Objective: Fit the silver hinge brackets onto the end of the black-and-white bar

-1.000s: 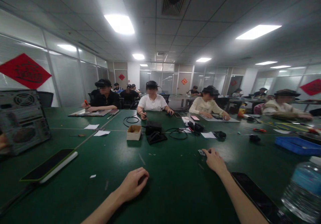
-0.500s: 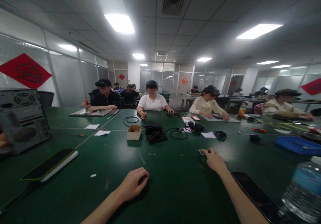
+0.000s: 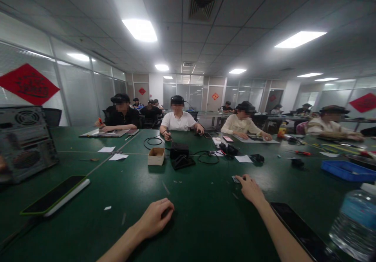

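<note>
Right Hand (image 3: 249, 188) Beside Small Grey Part (image 3: 235, 179) on Green Counter (image 3: 205, 219)

Right hand lies open, palm down, fingertips just beside the small grey part; contact cannot be confirmed. Left hand (image 3: 154, 218) rests half-open left of the part, holding nothing visible. Right of the part: water bottle (image 3: 352, 226), blue label unreadable; blue tray (image 3: 342, 171), contents too small to identify. Behind the part: open cardboard box (image 3: 156, 156), contents hidden
</note>
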A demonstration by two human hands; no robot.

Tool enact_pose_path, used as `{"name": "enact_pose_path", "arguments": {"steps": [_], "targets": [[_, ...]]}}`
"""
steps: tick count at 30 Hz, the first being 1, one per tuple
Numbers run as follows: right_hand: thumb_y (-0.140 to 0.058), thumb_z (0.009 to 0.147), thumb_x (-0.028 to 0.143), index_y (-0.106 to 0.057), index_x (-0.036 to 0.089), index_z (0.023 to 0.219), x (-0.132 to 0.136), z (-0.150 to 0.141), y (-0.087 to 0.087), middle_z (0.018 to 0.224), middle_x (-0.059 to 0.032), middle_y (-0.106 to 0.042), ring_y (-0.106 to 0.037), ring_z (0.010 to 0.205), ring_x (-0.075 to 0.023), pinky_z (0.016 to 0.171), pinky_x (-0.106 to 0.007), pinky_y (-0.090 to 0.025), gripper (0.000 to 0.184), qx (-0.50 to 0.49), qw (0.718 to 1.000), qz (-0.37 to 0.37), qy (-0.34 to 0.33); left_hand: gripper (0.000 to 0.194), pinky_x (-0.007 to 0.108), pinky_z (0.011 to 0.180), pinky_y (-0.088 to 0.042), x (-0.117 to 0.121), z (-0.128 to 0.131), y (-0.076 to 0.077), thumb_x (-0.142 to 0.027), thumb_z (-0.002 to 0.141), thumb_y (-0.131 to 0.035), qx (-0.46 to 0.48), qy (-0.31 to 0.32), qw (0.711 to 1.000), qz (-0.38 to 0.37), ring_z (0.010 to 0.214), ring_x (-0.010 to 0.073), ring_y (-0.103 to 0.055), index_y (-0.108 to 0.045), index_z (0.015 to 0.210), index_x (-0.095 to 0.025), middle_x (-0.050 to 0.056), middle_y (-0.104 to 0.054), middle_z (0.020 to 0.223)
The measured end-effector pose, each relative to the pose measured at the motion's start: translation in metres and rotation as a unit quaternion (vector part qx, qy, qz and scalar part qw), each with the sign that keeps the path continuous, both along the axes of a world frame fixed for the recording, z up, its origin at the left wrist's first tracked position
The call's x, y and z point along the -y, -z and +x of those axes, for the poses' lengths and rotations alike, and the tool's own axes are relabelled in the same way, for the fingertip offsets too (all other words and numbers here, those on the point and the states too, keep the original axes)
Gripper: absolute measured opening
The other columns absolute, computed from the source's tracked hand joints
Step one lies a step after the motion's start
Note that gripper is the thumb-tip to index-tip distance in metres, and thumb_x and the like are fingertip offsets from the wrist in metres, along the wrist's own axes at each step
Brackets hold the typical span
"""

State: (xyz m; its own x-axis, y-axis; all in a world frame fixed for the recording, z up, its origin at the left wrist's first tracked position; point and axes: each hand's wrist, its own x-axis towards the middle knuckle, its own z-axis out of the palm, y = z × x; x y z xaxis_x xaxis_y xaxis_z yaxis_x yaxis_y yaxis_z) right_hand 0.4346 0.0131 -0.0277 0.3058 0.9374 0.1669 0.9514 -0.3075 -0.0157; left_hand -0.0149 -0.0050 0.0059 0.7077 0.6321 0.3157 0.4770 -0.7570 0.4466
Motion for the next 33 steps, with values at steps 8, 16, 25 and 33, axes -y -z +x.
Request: {"name": "enact_pose_path", "arguments": {"steps": [8, 16, 25, 33], "targets": [[-0.038, 0.080, 0.004, -0.042, 0.029, 0.137, -0.0012, 0.0024, 0.0029, 0.132, -0.0108, -0.041, -0.048, 0.111, -0.0280, 0.086, -0.036, -0.043, 0.063, 0.006, 1.000, 0.003, -0.009, 0.016, 0.024, 0.071, -0.043, -0.0004, -0.0007, 0.0008, -0.021, 0.092, -0.042, -0.001, 0.005, 1.000, 0.004, 0.079, 0.0141, -0.057, -0.058, 0.092, -0.018, 0.004, -0.061, 0.089], [-0.037, 0.081, 0.004, -0.039, 0.031, 0.140, 0.0019, -0.0017, -0.0013, 0.133, -0.0109, -0.041, -0.048, 0.113, -0.0280, 0.088, -0.038, -0.042, 0.064, 0.008, 1.000, 0.000, -0.006, 0.016, 0.024, 0.070, -0.043, 0.0012, 0.0001, -0.0009, -0.021, 0.091, -0.042, -0.006, 0.005, 1.000, 0.004, 0.077, 0.0139, -0.057, -0.058, 0.091, -0.018, 0.004, -0.061, 0.088], [-0.038, 0.081, 0.004, -0.046, 0.034, 0.134, -0.0007, -0.0005, 0.0032, 0.131, -0.0099, -0.042, -0.049, 0.110, -0.0270, 0.084, -0.038, -0.044, 0.061, 0.035, 0.999, -0.002, -0.003, 0.016, 0.023, 0.069, -0.043, 0.0017, 0.0026, -0.0049, -0.020, 0.089, -0.042, -0.012, 0.001, 1.000, 0.007, 0.077, 0.0140, -0.056, -0.058, 0.090, -0.018, 0.003, -0.061, 0.088], [-0.037, 0.081, 0.006, -0.040, 0.032, 0.138, -0.0024, 0.0033, 0.0054, 0.130, -0.0098, -0.042, -0.048, 0.112, -0.0278, 0.085, -0.037, -0.044, 0.063, 0.009, 1.000, 0.010, -0.002, 0.016, 0.024, 0.070, -0.043, 0.0014, 0.0001, -0.0035, -0.021, 0.090, -0.042, -0.011, 0.006, 1.000, -0.011, 0.077, 0.0137, -0.056, -0.058, 0.092, -0.018, 0.003, -0.060, 0.089]]}}
